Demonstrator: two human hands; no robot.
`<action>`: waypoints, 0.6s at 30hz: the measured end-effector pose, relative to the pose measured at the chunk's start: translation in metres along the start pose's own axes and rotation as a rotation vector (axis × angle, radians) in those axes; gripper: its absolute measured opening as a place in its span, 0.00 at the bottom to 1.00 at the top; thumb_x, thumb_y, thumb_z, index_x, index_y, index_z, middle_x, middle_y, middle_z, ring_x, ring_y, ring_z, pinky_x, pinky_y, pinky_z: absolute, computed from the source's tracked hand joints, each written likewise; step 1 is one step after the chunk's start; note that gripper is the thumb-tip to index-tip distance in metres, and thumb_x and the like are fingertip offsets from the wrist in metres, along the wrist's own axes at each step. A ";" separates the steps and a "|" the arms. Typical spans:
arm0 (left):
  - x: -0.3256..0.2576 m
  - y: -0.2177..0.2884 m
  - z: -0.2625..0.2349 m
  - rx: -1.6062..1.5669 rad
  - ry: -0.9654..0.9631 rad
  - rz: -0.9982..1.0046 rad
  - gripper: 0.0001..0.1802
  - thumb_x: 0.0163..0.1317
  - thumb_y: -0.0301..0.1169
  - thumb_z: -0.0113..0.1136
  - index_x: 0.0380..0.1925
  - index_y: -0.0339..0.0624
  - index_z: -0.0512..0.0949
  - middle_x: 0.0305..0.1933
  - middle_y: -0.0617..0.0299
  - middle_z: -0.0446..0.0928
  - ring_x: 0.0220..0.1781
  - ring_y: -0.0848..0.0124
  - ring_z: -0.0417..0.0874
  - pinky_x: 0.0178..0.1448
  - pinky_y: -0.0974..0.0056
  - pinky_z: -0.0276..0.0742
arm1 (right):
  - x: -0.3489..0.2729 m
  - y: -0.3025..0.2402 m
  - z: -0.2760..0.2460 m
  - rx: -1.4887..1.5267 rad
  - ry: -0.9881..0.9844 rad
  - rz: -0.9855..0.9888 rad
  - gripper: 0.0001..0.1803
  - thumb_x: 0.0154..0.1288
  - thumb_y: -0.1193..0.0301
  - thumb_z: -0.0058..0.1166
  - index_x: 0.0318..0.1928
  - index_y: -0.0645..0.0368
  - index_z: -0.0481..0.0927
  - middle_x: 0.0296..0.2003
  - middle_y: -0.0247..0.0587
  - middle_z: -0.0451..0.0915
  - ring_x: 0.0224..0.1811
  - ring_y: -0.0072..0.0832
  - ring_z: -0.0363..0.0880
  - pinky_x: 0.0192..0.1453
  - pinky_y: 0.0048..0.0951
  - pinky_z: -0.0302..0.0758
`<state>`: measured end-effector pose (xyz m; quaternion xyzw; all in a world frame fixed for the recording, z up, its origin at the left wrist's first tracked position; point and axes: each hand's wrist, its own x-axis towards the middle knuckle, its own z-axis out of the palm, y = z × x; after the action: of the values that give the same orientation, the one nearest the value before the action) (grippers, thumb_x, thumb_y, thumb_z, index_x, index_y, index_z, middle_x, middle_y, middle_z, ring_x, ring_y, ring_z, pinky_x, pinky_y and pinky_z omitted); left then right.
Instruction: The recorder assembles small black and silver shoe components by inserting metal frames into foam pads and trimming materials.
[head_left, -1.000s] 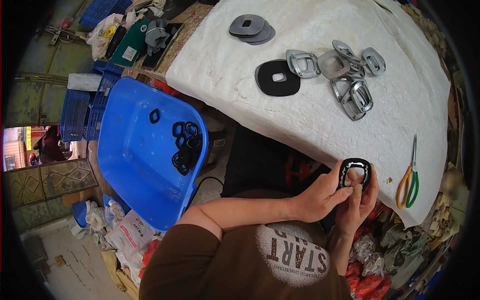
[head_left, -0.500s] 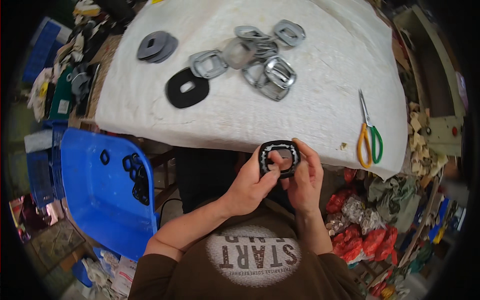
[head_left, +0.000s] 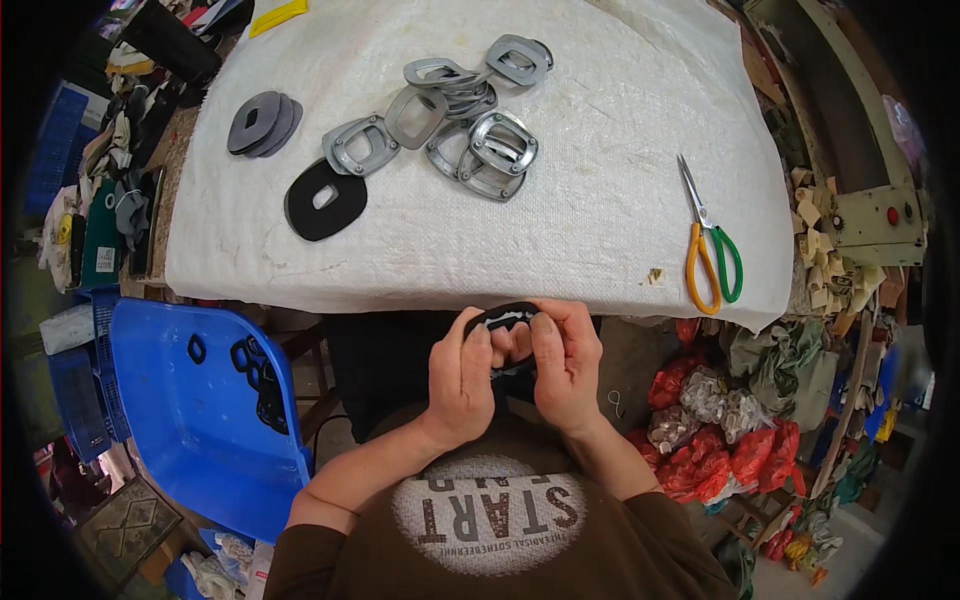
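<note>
Gripping black ring in both hands | blue bin: black rings inside

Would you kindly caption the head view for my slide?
Both hands, left hand and right hand, grip a black oval ring below the white-covered table.

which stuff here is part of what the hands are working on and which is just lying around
In the job:
- left hand and right hand, both gripping the black oval ring
- grey metal oval frames
- black flat oval pieces
- blue bin holding black rings

Lying about:
- scissors
- red bags
- white table cover
</note>
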<state>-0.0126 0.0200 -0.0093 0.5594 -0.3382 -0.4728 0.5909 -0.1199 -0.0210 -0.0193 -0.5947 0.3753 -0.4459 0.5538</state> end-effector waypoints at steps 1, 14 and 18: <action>0.000 0.000 0.001 0.003 -0.009 0.029 0.16 0.67 0.39 0.36 0.28 0.39 0.67 0.20 0.72 0.62 0.19 0.85 0.57 0.22 0.78 0.54 | 0.000 0.005 0.001 0.002 -0.003 -0.004 0.13 0.66 0.74 0.41 0.50 0.66 0.68 0.25 0.33 0.74 0.20 0.14 0.66 0.24 0.16 0.65; -0.015 -0.023 -0.159 0.441 0.749 0.078 0.14 0.67 0.35 0.39 0.40 0.37 0.69 0.25 0.69 0.67 0.20 0.84 0.63 0.22 0.78 0.60 | 0.049 -0.003 -0.015 0.002 -0.061 0.050 0.12 0.66 0.73 0.44 0.47 0.66 0.69 0.34 0.41 0.77 0.31 0.20 0.71 0.38 0.20 0.70; -0.064 -0.088 -0.273 0.653 0.922 -0.059 0.13 0.66 0.36 0.41 0.36 0.38 0.71 0.17 0.69 0.62 0.18 0.81 0.58 0.21 0.76 0.55 | 0.071 0.000 -0.007 -0.145 -0.089 -0.099 0.09 0.61 0.77 0.49 0.43 0.64 0.72 0.33 0.40 0.76 0.31 0.23 0.73 0.38 0.23 0.70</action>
<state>0.2043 0.1798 -0.1273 0.8711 -0.1579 -0.0667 0.4602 -0.1039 -0.0907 -0.0116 -0.6700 0.3519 -0.4176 0.5028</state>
